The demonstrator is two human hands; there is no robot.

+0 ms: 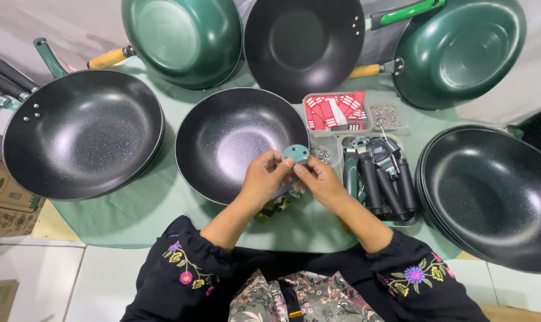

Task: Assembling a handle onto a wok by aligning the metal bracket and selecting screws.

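**Two hands pinch one small teal disc over a black wok**

Both hands meet above the near rim of the speckled black handle-less wok (pixel 238 140) at the middle of the tabletop (pixel 157 209), which is covered in pale green cloth. The left hand (pixel 266 177) is curled, its fingertips closed on the left edge of the small round teal metal disc (pixel 296 153). The right hand (pixel 322 179) is likewise curled, thumb and forefinger gripping the disc's lower right edge. The disc is held clear of the wok, face toward the camera.

Just right of the hands lies a clear plastic tray of black pan handles (pixel 384 182). Behind it sit a shallow tray of red and white packets (pixel 335 111) and a small heap of silvery screws (pixel 385 115). A stack of black woks (pixel 491 194) fills the right side; a large black wok with handle (pixel 83 134) sits at left. Along the far edge stand two green woks (pixel 184 36) (pixel 461 50) and another black one (pixel 303 42).
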